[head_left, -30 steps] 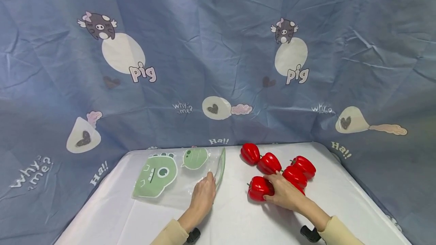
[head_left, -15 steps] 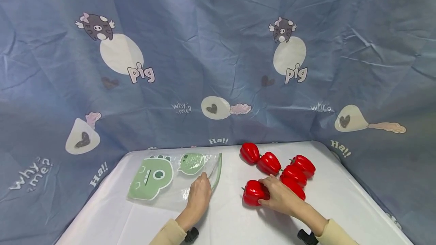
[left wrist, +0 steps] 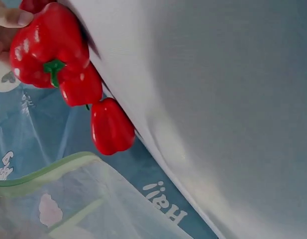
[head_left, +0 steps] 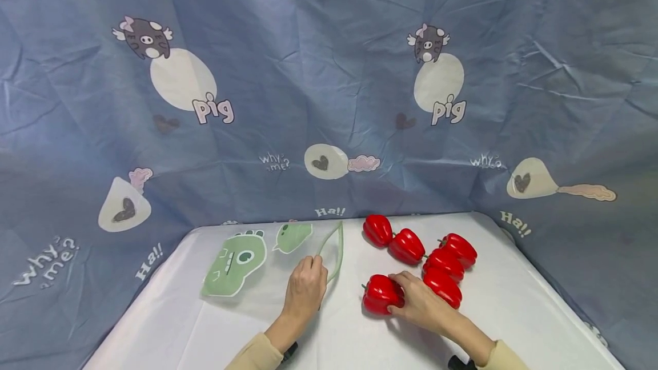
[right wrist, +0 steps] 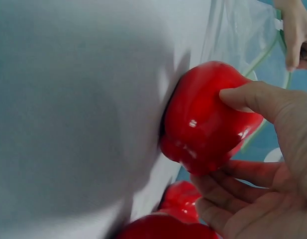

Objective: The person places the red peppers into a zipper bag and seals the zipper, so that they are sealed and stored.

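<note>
Pepper (head_left: 379, 294) drawn away from its group, bag (head_left: 271, 270) spread at the mouth

Nearest, the right hand (head_left: 418, 301) grips the pepper, thumb on one side and fingers curled round the other. Over the last second it has brought the pepper left across the table (head_left: 354, 341); the closest of the loose peppers (head_left: 444, 265), partly covered by that hand a second ago, now shows almost whole. To its left, the left hand (head_left: 307, 284) pinches the bag by its green rim (head_left: 341, 244), though the fingertips are partly hidden. That rim looked narrow half a second ago; now it stands apart as a loop, facing right toward the pepper. Taken together, I judge, these changes put pepper and mouth in line, with the pepper outside the bag, near it and not touching.

The pepper is glossy, deep red, plump and lobed, with bright highlights and a short green stem (left wrist: 54, 69) turned left, toward the bag. It lies on its side; whether its underside touches the table I cannot tell. The bag is clear film, printed with a green one-eyed monster (head_left: 233, 267) at its left.

Farther right are five loose peppers, three clustered and two farther left at the far edge. Beyond hangs a blue cartoon-pig cloth (head_left: 277, 101).
</note>
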The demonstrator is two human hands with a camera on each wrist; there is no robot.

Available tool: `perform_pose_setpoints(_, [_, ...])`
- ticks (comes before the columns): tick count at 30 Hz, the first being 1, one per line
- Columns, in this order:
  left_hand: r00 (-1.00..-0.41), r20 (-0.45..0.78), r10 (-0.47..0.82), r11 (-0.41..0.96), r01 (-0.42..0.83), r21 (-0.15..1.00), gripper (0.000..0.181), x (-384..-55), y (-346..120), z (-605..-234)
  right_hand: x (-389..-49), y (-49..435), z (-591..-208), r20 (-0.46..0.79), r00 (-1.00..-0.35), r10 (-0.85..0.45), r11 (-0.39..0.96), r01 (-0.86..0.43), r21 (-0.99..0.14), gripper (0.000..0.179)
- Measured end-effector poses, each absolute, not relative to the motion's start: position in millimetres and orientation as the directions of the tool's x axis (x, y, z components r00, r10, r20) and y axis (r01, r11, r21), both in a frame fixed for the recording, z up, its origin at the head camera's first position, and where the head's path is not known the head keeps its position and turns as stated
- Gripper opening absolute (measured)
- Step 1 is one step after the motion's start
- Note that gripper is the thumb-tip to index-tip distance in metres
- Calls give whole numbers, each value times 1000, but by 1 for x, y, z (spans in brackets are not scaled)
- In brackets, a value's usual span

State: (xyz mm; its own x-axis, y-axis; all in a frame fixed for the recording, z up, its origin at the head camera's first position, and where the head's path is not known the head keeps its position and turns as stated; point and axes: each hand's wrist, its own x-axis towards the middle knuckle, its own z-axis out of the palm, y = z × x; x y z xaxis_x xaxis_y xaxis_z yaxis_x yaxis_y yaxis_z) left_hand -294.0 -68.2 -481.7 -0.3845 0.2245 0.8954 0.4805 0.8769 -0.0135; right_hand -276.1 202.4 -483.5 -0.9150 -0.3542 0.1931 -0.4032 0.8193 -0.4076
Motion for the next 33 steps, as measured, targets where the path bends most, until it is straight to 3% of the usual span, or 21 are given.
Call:
perform_pose_setpoints(11, [-330, 923, 197, 845, 534, 11, 18, -293, -65, -480, -265, 200, -492, 234, -913, -334, 802, -406, -438, 65])
perform_pose_setpoints(21, [-357, 906, 226, 828, 560, 14, 16, -286, -65, -485, -266, 203, -499, 148, -937, -316, 753, -342, -563, 69])
perform_pose_setpoints(33, [-346, 910, 229, 827, 563, 6, 13, -284, -66, -490, -267, 204, -498, 192, -940, -282, 748, -341, -570, 66])
